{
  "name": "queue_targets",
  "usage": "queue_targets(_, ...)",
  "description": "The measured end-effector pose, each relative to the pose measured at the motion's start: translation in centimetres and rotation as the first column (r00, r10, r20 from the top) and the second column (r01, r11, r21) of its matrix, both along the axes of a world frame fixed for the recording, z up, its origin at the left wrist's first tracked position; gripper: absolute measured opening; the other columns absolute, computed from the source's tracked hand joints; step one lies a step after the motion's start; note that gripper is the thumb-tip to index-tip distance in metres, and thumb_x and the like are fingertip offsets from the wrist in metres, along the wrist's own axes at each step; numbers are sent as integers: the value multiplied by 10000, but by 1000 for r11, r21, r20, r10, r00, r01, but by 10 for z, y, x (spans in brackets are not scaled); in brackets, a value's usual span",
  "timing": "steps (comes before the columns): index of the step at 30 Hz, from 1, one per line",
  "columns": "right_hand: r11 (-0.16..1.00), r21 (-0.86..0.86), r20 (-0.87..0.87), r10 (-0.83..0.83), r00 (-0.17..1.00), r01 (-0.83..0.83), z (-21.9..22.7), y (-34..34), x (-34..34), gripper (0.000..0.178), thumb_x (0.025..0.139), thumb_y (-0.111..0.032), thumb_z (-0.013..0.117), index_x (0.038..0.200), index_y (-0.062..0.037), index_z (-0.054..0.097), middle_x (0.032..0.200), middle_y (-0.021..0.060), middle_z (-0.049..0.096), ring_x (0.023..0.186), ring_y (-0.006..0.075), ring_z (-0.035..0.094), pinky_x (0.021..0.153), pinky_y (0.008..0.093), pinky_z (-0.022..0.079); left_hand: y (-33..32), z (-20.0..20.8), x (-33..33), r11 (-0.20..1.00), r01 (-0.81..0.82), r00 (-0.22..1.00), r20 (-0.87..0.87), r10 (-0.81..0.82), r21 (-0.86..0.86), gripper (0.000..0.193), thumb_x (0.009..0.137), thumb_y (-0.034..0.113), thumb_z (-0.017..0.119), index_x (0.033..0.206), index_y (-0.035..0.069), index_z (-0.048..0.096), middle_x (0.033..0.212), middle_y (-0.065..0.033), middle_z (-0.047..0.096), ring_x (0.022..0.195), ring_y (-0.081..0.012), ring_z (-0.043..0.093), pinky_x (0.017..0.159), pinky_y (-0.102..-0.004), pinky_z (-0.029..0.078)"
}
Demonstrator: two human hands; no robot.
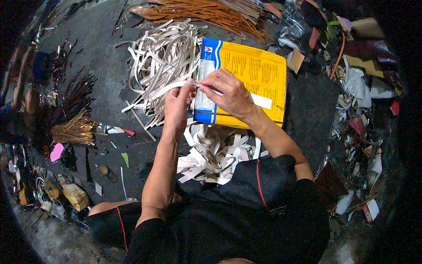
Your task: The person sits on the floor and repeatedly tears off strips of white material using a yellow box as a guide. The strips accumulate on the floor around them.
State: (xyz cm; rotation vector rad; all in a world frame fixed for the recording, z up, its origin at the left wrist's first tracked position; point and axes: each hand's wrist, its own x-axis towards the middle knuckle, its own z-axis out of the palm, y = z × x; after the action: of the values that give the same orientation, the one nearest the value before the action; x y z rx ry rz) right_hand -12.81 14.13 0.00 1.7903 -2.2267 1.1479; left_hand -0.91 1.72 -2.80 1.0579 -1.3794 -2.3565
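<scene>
A long off-white flat strip runs from a tangled heap of similar strips to my fingertips. My left hand is closed in a pinch on it. Close beside, my right hand is also closed, its thumb and fingers pinching the strip's end by the left fingertips. Both hands are over the left side of a yellow and blue flat-sided container lying in front of me. A short white strip end shows on the container, partly hidden under my right wrist. Wider white strips pile up between the container and my lap.
Orange-brown thin strips lie in a bundle beyond the heap. A brown bundle and a pink scrap are at the left. Mixed scraps and plastic line the right side. A yellowish block sits at the lower left.
</scene>
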Motion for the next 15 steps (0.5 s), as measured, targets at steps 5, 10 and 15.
queue_targets(5, 1000, -3, 2, 10, 1000, -10, 0, 1, 0, 128, 790, -82, 711, 893, -28, 657, 828, 92, 606, 788, 270, 595, 701, 362, 498, -4, -14, 1, 997, 54, 999, -1, -54, 53, 268, 908, 307, 649, 809, 58, 644, 701, 26, 574, 596, -40, 424, 537, -206, 294)
queue_targets(10, 1000, 9, -19, 5, 1000, -5, -2, 4, -2, 120, 786, -67, 720, 891, -33, 672, 820, 84, 617, 773, 257, 599, 684, 354, 495, -15, -38, -2, 999, 45, 998, 38, -44, -22, 263, 910, 299, 649, 823, 52, 641, 698, 28, 575, 603, -36, 436, 532, -195, 302)
queue_targets(15, 999, -41, -15, 1, 1000, -2, -3, 0, -1, 122, 779, -57, 722, 887, -26, 673, 810, 82, 617, 751, 248, 598, 667, 343, 496, -25, -49, -1, 998, 0, 995, -95, 6, 59, 282, 913, 326, 638, 872, 47, 628, 759, 7, 592, 639, -35, 475, 559, -176, 336)
